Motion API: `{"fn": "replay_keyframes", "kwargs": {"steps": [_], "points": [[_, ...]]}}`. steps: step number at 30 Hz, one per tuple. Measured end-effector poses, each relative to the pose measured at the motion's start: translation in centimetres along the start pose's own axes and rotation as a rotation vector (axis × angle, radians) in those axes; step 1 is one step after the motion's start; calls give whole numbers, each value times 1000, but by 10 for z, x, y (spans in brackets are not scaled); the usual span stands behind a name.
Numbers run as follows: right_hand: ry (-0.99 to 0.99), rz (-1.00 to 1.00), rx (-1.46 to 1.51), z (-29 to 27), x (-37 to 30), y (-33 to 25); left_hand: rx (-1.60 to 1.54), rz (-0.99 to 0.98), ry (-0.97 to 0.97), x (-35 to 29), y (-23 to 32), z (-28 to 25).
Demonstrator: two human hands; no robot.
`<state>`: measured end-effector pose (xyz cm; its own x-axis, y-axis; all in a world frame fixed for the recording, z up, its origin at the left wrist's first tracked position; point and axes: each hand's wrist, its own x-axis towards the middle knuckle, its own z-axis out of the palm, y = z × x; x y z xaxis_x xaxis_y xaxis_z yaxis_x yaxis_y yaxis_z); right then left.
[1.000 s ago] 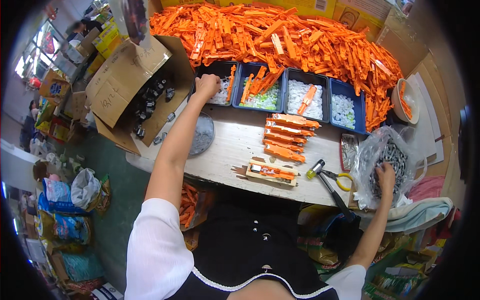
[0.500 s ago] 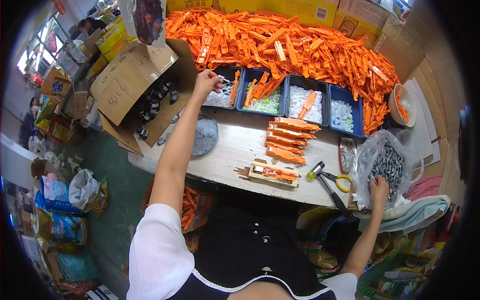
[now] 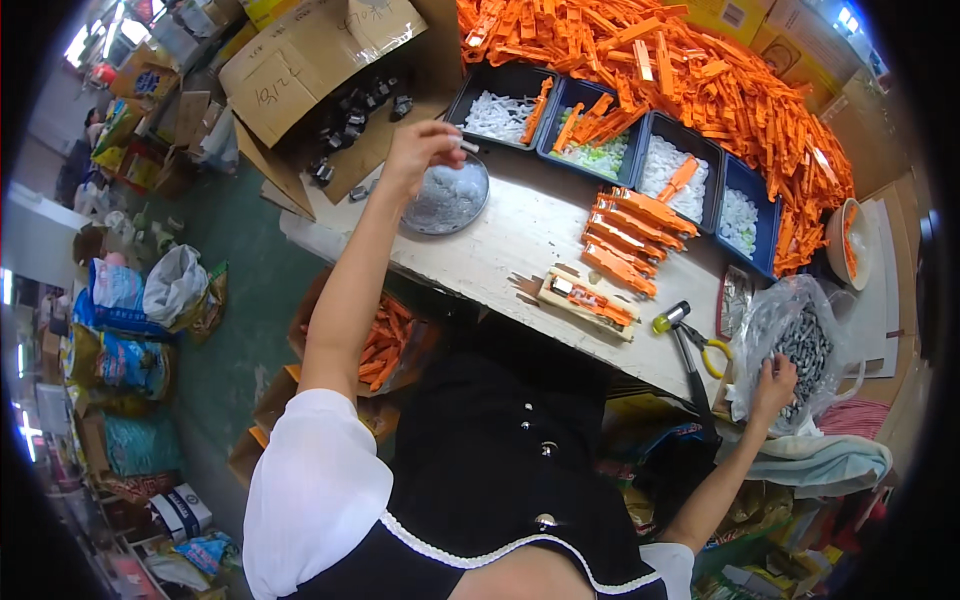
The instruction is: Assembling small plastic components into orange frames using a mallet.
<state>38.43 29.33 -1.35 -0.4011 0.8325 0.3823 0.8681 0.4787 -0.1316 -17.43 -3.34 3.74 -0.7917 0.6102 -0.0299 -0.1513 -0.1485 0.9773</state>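
My left hand [image 3: 418, 150] is raised over a round dish of small clear parts [image 3: 447, 197] and pinches a small white part. Just behind it stands a blue bin of white parts [image 3: 497, 112]. My right hand [image 3: 775, 383] reaches into a clear plastic bag of small dark metal pieces [image 3: 800, 350] at the table's right end. On the table in front of me lies a wooden jig [image 3: 585, 300] with an orange plastic piece in it. A stack of orange pieces [image 3: 630, 235] sits beyond the jig.
A row of blue bins [image 3: 655, 150] lines the back, behind it a large heap of orange plastic parts [image 3: 700, 80]. A hammer [image 3: 685, 350] and yellow-handled pliers [image 3: 712, 350] lie near the bag. An open cardboard box [image 3: 330, 70] of dark parts stands left. Bags crowd the floor.
My left hand has drawn back from the blue bin of white parts to above the round dish, holding a small white part. The right hand stays in the bag.
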Motion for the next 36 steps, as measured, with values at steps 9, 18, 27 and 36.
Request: {"fn": "replay_keyframes", "kwargs": {"steps": [9, 18, 27, 36], "points": [[-1, -6, -45, 9, 3, -14, 683, 106, 146, -42, -32, -31], [-19, 52, -11, -8, -3, -29, 1036, 478, 131, -28, -51, -29], [118, -7, 59, -12, -1, -44, 1049, 468, 171, -22, -56, -30], [277, -107, 346, -41, -7, -99, 671, 213, 249, -49, -19, -18]]}}
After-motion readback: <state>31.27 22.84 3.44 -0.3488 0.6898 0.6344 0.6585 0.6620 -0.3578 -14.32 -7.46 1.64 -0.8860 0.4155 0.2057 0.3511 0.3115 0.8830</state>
